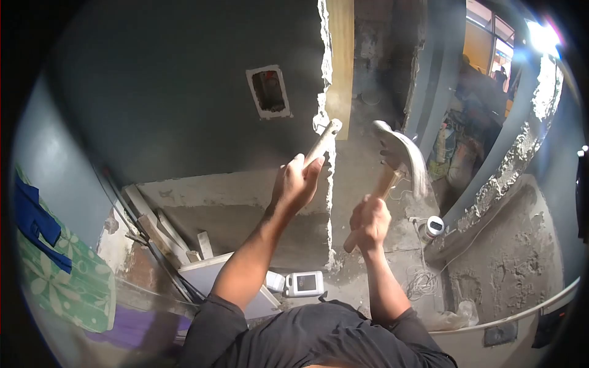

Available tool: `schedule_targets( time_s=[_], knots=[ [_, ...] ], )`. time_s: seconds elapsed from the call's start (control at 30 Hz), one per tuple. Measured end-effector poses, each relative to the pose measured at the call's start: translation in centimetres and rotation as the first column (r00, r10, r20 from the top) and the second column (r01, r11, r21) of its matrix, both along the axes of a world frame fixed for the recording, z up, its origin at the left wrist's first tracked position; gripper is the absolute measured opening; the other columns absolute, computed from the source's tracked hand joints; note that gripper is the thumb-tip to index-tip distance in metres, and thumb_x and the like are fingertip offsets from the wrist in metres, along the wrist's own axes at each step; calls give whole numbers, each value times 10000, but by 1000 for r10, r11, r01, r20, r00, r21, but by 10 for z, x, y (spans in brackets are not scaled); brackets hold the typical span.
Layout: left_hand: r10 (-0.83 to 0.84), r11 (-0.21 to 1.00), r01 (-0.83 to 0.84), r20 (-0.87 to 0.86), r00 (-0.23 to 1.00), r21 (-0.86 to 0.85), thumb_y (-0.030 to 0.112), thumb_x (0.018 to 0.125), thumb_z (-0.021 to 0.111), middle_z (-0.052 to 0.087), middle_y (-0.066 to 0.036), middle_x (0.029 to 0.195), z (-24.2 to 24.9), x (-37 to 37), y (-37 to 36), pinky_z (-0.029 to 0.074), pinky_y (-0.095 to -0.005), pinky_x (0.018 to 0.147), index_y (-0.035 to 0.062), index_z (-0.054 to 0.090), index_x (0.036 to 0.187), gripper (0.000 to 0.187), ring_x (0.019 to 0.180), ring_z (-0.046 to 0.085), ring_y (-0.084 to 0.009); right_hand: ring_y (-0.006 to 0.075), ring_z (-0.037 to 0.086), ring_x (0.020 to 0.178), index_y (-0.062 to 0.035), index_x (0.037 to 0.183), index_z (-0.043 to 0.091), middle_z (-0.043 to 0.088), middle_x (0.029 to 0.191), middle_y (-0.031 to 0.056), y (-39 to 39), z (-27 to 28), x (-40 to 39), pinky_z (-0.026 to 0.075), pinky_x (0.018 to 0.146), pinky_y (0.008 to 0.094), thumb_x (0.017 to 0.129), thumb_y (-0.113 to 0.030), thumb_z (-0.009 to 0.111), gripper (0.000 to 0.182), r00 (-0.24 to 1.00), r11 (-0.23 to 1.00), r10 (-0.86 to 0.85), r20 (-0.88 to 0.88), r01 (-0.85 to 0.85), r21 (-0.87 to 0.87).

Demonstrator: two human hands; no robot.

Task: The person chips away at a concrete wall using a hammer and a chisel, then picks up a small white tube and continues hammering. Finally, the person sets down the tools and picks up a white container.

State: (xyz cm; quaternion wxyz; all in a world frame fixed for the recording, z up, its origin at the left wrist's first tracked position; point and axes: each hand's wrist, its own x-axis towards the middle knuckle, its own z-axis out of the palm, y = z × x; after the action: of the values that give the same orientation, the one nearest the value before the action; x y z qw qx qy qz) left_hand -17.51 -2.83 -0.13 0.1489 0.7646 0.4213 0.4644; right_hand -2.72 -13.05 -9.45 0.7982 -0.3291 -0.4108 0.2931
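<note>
My left hand (297,184) is closed around a chisel (322,144), a pale, dusty rod with a blunt rounded end pointing up. That end is beside the rough, broken white edge (324,73) of the dark grey wall (172,92); whether it touches cannot be made out. In my right hand (371,224) is a claw hammer (405,156), gripped by its wooden handle. The hammer head is raised to the right of the chisel, apart from it, and slightly blurred.
A recessed box opening (268,92) sits in the wall. Wooden boards (156,230) lean at left near green patterned cloth (67,276). Below are a white rectangular device (305,284), a round white device (434,226) and coiled cable (423,282). Bright light glares upper right.
</note>
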Motion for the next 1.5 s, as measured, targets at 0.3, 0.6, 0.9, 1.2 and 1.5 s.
schedule_targets(
  time_s=[0.3, 0.6, 0.9, 1.2, 1.5],
  knots=[
    [-21, 994, 19, -21, 1000, -104, 384, 962, 624, 616, -259, 666, 10, -3, -3, 487, -453, 554, -26, 585, 791, 446, 658, 655, -439, 50, 395, 480, -65, 837, 487, 460, 601, -37, 10, -3, -7, 321, 441, 225, 1076, -336, 414, 369, 989, 992, 65, 136, -49, -117],
    [-63, 998, 63, 3, 998, -1, 481, 971, 591, 516, -225, 597, -2, -10, 17, 429, -413, 518, -31, 511, 744, 566, 531, 519, -368, 110, 480, 561, -86, 903, 500, 490, 632, -21, 29, -18, -13, 398, 483, 288, 1054, -492, 374, 451, 853, 970, -225, 471, 243, 23],
    [-88, 983, 97, 61, 994, -155, 491, 950, 620, 456, -179, 560, 1, -15, 24, 393, -384, 493, -23, 493, 712, 580, 548, 400, -146, 88, 438, 489, -36, 862, 474, 460, 572, -5, 50, -27, -22, 372, 453, 270, 1052, -509, 352, 524, 902, 992, -118, 415, 126, 8],
    [-170, 984, 165, -88, 981, -71, 443, 959, 625, 421, -172, 590, 4, -34, 36, 383, -376, 510, -39, 518, 753, 535, 594, 385, -132, 96, 447, 520, -30, 903, 499, 473, 657, 2, 49, -25, -26, 366, 459, 274, 1047, -480, 414, 480, 804, 956, -292, 519, 265, 128],
    [-205, 974, 221, -225, 953, 45, 479, 938, 645, 565, -218, 607, 6, -47, 61, 420, -423, 524, -19, 555, 712, 555, 526, 557, -316, 345, 495, 541, -37, 830, 505, 549, 698, 125, 68, -46, -23, 415, 521, 352, 1022, -386, 473, 400, 796, 953, -282, 535, 296, 63]
  ],
)
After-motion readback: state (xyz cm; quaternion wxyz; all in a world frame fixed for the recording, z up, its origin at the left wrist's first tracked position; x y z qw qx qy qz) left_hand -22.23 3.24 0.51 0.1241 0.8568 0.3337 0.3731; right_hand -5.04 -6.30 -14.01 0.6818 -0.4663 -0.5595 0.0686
